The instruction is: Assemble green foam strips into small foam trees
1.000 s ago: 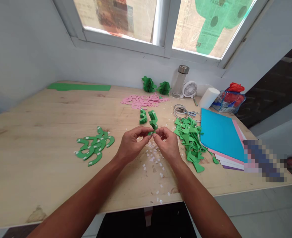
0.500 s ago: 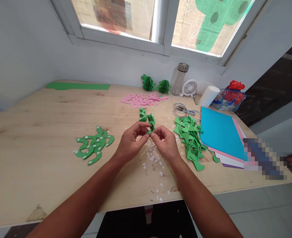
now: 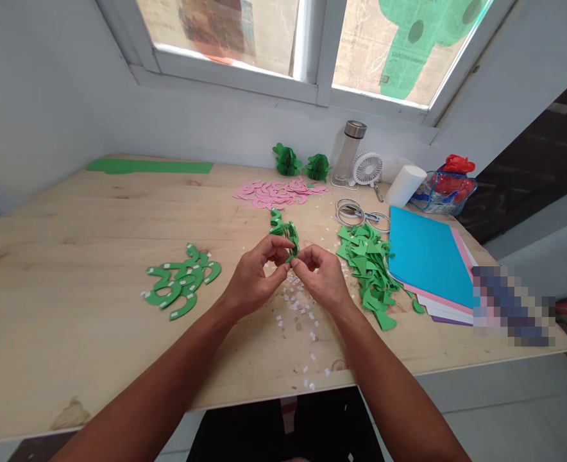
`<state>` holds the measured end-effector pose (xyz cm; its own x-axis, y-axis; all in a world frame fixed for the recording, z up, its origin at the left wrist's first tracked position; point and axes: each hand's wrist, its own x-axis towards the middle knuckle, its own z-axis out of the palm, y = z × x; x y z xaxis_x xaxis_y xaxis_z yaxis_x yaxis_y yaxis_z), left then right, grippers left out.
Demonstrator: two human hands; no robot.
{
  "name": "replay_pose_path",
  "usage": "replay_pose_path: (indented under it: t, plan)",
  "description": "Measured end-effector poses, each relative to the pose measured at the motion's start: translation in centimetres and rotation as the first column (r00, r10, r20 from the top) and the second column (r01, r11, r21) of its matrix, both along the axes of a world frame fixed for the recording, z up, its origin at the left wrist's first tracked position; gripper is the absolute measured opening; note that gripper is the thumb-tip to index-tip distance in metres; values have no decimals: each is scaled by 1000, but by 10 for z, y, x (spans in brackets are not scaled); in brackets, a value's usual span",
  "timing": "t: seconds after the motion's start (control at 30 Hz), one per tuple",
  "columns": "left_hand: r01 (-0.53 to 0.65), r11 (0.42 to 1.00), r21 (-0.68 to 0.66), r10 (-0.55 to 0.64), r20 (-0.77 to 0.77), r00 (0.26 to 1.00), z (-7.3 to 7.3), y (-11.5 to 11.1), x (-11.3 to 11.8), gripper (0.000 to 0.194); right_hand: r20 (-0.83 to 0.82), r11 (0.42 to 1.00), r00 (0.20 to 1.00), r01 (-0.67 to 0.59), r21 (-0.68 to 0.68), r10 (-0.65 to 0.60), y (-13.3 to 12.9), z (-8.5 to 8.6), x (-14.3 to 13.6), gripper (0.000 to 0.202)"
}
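Observation:
Near the middle of the table, my left hand (image 3: 259, 274) pinches a layered green paper piece (image 3: 292, 236) between thumb and fingers. My right hand (image 3: 326, 277) is closed at the near end of the same piece, its thumb and index finger pressed together there. Just behind them stands another green folded piece (image 3: 276, 221). Curved green cutouts (image 3: 185, 280) with small white tabs lie in a pile to the left. Small white paper bits (image 3: 300, 301) are scattered below and between my hands. Green scraps (image 3: 367, 269) are heaped to the right.
Pink cutouts (image 3: 278, 194) lie behind my hands, with two green paper figures (image 3: 287, 160) farther back. Scissors (image 3: 367, 217), tape rings (image 3: 351, 212), a bottle (image 3: 348, 154), a fan (image 3: 367, 169) and a white roll (image 3: 406, 185) stand or lie right, near blue sheets (image 3: 428, 256).
The layers of the held green piece look slightly more fanned out. Both hands stay in nearly the same place and grip.

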<state>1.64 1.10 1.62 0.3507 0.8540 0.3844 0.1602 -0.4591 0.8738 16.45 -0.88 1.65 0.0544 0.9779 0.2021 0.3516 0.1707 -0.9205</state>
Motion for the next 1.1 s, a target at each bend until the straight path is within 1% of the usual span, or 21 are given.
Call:
replay_pose_path:
  t: [0.2,0.5,0.67,0.87,1.1]
  plan:
    - [43,998,-36,-42,38,998,-3,3,-2,21,2,1000,1000,-23,-7,23,0,0,0,13]
    - [87,990,-110,-70,143,987,0,4,-1,20,-36,999,999,-33,-14,33,1,-2,1,10]
    - [66,991,-116,-50,131,990,1,3,0,20,-9,1000,1000,-14,-16,14,1,-2,1,12]
    - [64,992,-107,-50,130,990,-1,5,0,19,17,1000,999,-27,-5,27,0,-2,1,14]
    - [64,991,-119,-48,129,990,1,4,0,18,89,999,996,-6,39,3,0,-3,2,8]
